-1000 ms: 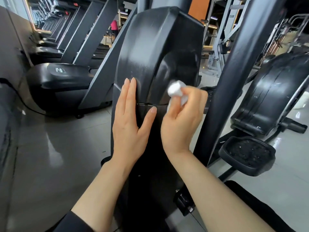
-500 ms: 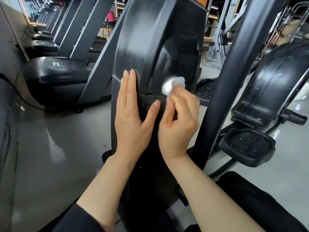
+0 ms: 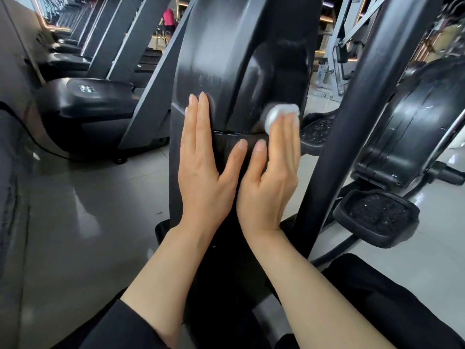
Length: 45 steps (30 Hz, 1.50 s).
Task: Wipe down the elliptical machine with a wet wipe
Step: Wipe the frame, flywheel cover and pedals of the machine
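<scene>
Head view: flat-fingered right hand (image 3: 270, 177) presses blurred white wipe (image 3: 279, 114) on scuffed black elliptical (image 3: 221, 59); left hand (image 3: 201, 170) lies flat.

Both forearms reach forward and up from the bottom of the view, bare from wrist to near the elbow; a dark sleeve (image 3: 120, 326) shows at the left elbow. Left hand (image 3: 203, 167): flat, palm pressed forward, fingers straight and held together, thumb splayed out to the right. Right hand (image 3: 273, 177): just beside the left, thumbs close but apart. Its fingers are straight, pointing up, fingertips blurred, pressing a white wipe (image 3: 280, 114) that shows above them. Wrists roughly level, both slightly bent back.
</scene>
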### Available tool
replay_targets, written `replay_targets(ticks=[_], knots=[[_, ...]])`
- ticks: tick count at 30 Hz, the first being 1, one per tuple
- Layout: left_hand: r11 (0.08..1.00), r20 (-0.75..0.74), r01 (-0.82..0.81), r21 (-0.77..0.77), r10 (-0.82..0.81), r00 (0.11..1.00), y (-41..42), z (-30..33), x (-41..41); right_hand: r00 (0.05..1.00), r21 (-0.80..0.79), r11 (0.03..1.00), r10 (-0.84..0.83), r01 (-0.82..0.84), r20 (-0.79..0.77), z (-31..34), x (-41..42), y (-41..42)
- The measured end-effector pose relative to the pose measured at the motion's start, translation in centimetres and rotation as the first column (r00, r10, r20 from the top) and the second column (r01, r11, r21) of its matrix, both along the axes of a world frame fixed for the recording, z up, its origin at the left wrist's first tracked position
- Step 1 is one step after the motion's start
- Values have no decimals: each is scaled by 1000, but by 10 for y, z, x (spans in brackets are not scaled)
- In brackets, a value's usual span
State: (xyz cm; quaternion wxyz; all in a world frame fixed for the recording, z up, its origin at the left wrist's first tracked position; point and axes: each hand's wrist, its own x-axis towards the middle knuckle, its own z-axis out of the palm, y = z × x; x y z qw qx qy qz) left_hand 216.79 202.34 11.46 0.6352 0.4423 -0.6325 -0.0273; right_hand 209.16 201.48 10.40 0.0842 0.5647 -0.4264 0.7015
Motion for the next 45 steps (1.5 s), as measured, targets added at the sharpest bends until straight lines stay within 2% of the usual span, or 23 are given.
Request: replay_targets(ticks=[3,4,5,8,9,13,14,17,18,22,23,26,28,32,33,36,38,39,42,44,45], knots=[[1000,-21,29,-8,-29,999,-2,-1,3,966,-75,991,90,-111,-241,-9,0,3],[999,-22,36,-5,-36,999,-2,-1,3,959,-72,991,91,-114,-269,-13,-6,2],[999,-22,41,-1,-41,999,-2,-1,4,967,-50,994,83,-98,-240,-15,-11,-1],[999,-17,40,18,-39,999,0,0,5,997,53,996,71,-70,-8,1,-16,-7],[999,-14,37,22,-36,999,-1,0,5,997,38,996,82,-82,-4,5,-12,-6],[999,-32,49,16,-48,998,-1,-1,5,969,-33,993,104,-114,-226,-10,-3,6],[998,-36,56,11,-55,998,-1,-1,5,977,-4,995,99,-101,-190,-13,-8,4],[998,-28,53,14,-53,998,-1,-1,4,994,137,986,82,-92,76,1,-16,-6],[999,-25,52,11,-51,998,-1,-1,4,991,138,985,95,-108,92,6,-14,-5],[996,-62,84,0,-84,995,-2,-3,4,960,47,981,195,-190,-201,-11,1,14],[996,-64,85,1,-84,994,-2,-4,4,957,51,979,202,-195,-208,-17,-2,14],[997,-64,77,14,-76,995,-1,-1,4,987,120,979,161,-163,31,-11,-11,2],[997,-74,81,18,-80,994,0,1,5,984,119,979,158,-166,78,4,-9,1],[994,-108,108,-4,-108,988,-2,1,8,941,5,976,211,-217,-266,-4,-3,9],[994,-115,112,-6,-112,987,-2,1,8,936,22,975,217,-220,-278,-12,-6,10],[993,-126,116,-7,-116,985,-1,2,8,985,167,974,166,-155,-53,-21,-15,5],[992,-123,124,3,-122,985,0,3,8,992,196,972,129,-128,6,-5,-11,1],[991,-124,133,9,-131,984,0,2,9,991,169,979,124,-115,-42,6,-6,1],[988,-135,154,11,-151,979,-1,0,11,938,34,992,123,-118,-324,19,5,1],[988,-124,155,-2,-154,980,-2,-1,12,905,26,991,130,-130,-405,2,1,4],[988,-117,153,-4,-153,981,-2,-1,13,910,42,992,125,-118,-395,-8,-4,4]])
